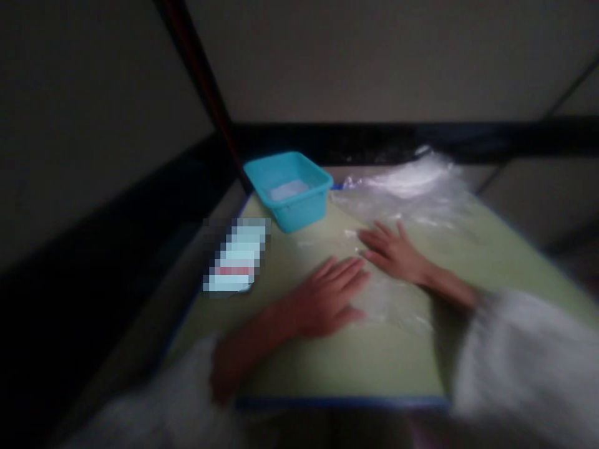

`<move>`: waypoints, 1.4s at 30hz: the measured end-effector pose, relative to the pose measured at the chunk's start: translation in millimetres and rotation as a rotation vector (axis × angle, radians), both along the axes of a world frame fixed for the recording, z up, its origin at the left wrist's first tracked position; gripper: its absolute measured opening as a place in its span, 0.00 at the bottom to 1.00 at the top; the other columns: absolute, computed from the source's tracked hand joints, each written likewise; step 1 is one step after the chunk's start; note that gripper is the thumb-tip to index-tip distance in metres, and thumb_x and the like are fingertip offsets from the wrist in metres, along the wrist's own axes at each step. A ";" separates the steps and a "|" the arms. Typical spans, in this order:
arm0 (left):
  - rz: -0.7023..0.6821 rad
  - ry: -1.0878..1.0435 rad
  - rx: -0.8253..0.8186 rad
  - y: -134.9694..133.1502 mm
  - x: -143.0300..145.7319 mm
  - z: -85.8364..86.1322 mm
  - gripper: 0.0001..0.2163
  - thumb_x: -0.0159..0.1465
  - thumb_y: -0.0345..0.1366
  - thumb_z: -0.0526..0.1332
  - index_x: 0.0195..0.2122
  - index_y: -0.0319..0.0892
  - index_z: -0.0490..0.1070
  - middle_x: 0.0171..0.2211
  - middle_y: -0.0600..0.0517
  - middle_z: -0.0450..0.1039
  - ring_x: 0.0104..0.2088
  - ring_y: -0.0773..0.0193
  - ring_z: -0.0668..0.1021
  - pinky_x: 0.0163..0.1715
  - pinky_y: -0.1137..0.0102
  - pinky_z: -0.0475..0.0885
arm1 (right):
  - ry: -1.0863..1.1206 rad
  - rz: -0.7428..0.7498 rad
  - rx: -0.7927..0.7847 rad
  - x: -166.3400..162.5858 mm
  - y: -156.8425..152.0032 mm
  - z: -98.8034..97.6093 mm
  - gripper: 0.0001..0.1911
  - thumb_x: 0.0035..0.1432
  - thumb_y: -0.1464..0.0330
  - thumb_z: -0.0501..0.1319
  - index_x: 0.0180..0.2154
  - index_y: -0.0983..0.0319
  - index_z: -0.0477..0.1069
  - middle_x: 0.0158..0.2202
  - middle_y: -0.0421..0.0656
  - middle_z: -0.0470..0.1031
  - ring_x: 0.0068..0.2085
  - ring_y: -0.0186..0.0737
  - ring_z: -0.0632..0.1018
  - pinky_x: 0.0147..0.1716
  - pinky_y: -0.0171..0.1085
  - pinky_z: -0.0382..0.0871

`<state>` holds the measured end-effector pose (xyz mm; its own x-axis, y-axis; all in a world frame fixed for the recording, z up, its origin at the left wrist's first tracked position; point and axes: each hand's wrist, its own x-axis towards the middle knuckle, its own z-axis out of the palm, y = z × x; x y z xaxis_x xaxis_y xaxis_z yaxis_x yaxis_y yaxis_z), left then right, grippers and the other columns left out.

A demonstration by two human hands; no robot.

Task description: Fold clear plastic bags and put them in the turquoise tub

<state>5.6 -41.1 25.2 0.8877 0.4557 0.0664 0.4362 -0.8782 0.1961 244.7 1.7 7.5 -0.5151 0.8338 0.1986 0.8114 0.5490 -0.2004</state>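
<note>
green table – teal tub, clear plastic sheet, blurred card

No readable text; view perhaps too blurred.

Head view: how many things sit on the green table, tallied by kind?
Turquoise tub: 1
Clear plastic sheet: 1
Blurred-out flat item: 1
Hands flat on the table, left hand and right hand: 2
Total: 5

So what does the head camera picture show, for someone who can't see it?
Two bare hands, left hand and right hand, lie flat on clear plastic sheet on a green table. A teal tub sits behind.
</note>
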 end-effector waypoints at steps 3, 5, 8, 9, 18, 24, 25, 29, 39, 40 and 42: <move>0.118 -0.061 0.042 10.0 -2.6 -0.3 0.27 0.67 0.43 0.51 0.63 0.36 0.50 0.66 0.41 0.47 0.66 0.55 0.49 0.64 0.55 0.42 | 0.110 -0.001 0.010 0.4 -1.6 2.6 0.23 0.65 0.58 0.49 0.57 0.60 0.63 0.59 0.49 0.65 0.63 0.59 0.57 0.56 0.71 0.37; 0.246 -0.127 0.054 19.9 -5.7 -2.1 0.26 0.65 0.38 0.53 0.63 0.36 0.50 0.65 0.41 0.50 0.66 0.56 0.52 0.64 0.55 0.43 | 0.241 -0.016 0.030 -0.4 -4.0 4.1 0.21 0.65 0.60 0.50 0.55 0.60 0.66 0.57 0.50 0.67 0.61 0.55 0.62 0.57 0.68 0.43; 0.428 -0.214 0.039 35.8 -11.9 -8.7 0.26 0.63 0.33 0.54 0.61 0.33 0.51 0.62 0.38 0.56 0.64 0.55 0.57 0.64 0.55 0.46 | 0.467 -0.014 0.038 -3.9 -8.6 5.8 0.19 0.64 0.60 0.51 0.50 0.60 0.71 0.52 0.48 0.73 0.54 0.50 0.72 0.56 0.59 0.58; 0.460 -0.237 0.034 40.3 -13.9 -11.4 0.26 0.62 0.33 0.54 0.61 0.33 0.51 0.61 0.38 0.57 0.63 0.55 0.59 0.64 0.54 0.47 | 0.529 -0.014 0.039 -5.6 -10.1 6.2 0.18 0.63 0.60 0.52 0.48 0.59 0.73 0.50 0.47 0.75 0.51 0.49 0.74 0.54 0.56 0.63; 0.465 -0.275 -0.006 44.6 -14.1 -15.6 0.23 0.60 0.30 0.56 0.57 0.38 0.57 0.53 0.44 0.69 0.56 0.57 0.69 0.63 0.52 0.47 | 0.736 -0.038 0.175 -15.5 -19.5 6.1 0.11 0.58 0.60 0.58 0.32 0.57 0.77 0.36 0.43 0.81 0.39 0.46 0.80 0.55 0.55 0.62; 0.450 -0.278 0.054 43.0 -12.7 -11.5 0.21 0.61 0.28 0.54 0.56 0.37 0.60 0.51 0.44 0.71 0.54 0.59 0.70 0.63 0.54 0.51 | 0.688 -0.106 0.174 -15.3 -22.6 2.6 0.15 0.57 0.63 0.59 0.46 0.60 0.71 0.39 0.46 0.79 0.37 0.45 0.79 0.43 0.49 0.72; 0.447 -0.272 0.062 43.1 -12.9 -11.3 0.21 0.61 0.28 0.54 0.56 0.37 0.61 0.51 0.45 0.71 0.54 0.59 0.71 0.62 0.55 0.52 | 0.677 -0.115 0.166 -14.9 -22.5 1.5 0.17 0.57 0.64 0.58 0.48 0.60 0.70 0.39 0.46 0.79 0.36 0.45 0.79 0.42 0.48 0.73; 0.468 -0.247 0.095 44.9 -14.9 -11.8 0.19 0.61 0.28 0.53 0.54 0.39 0.64 0.50 0.45 0.72 0.52 0.58 0.72 0.60 0.56 0.57 | 0.622 -0.098 0.170 -13.7 -22.2 0.5 0.17 0.57 0.66 0.56 0.48 0.59 0.69 0.37 0.44 0.79 0.36 0.44 0.79 0.44 0.49 0.71; 0.495 -0.244 0.200 55.5 -21.4 -16.3 0.12 0.60 0.26 0.53 0.41 0.41 0.72 0.42 0.48 0.75 0.45 0.58 0.75 0.56 0.57 0.62 | 0.581 -0.099 0.160 -12.8 -22.5 1.7 0.17 0.56 0.69 0.55 0.48 0.61 0.69 0.38 0.45 0.78 0.37 0.44 0.79 0.41 0.45 0.73; 0.492 -0.265 0.193 56.5 -21.3 -16.6 0.12 0.60 0.26 0.53 0.40 0.41 0.73 0.40 0.48 0.76 0.43 0.58 0.76 0.54 0.58 0.64 | 0.586 -0.088 0.154 -12.4 -22.1 0.9 0.17 0.56 0.69 0.56 0.49 0.61 0.68 0.39 0.45 0.78 0.37 0.44 0.79 0.41 0.45 0.73; 0.493 -0.301 0.181 58.2 -20.8 -17.0 0.10 0.61 0.26 0.53 0.37 0.40 0.73 0.37 0.48 0.76 0.40 0.58 0.76 0.49 0.60 0.68 | 0.601 -0.065 0.146 -12.1 -21.3 -0.4 0.19 0.55 0.70 0.57 0.50 0.62 0.67 0.40 0.46 0.78 0.38 0.44 0.79 0.41 0.44 0.73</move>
